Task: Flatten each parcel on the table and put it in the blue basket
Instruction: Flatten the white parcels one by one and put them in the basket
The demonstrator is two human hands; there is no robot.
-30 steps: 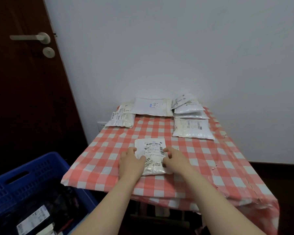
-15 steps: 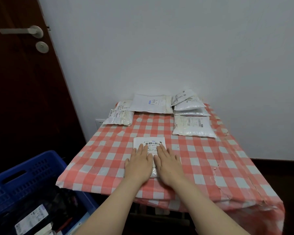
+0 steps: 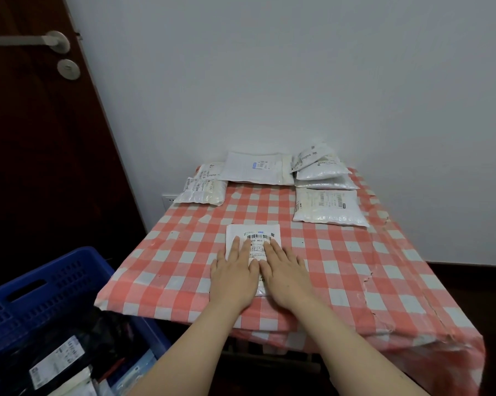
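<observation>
Your left hand and right hand press flat, fingers straight, gripping nothing, on the white labelled plastic parcel at the frame's centre, on the red-checked table.

Left hand flat, palm down, fingers straight and close together, right hand likewise, just beside the left fingers, forearms outstretched.

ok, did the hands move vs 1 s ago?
Yes. Against the parcel, which kept its place on the checked tablecloth, the left hand and right hand came inward from its side edges and now lie flat side by side on top.
</observation>
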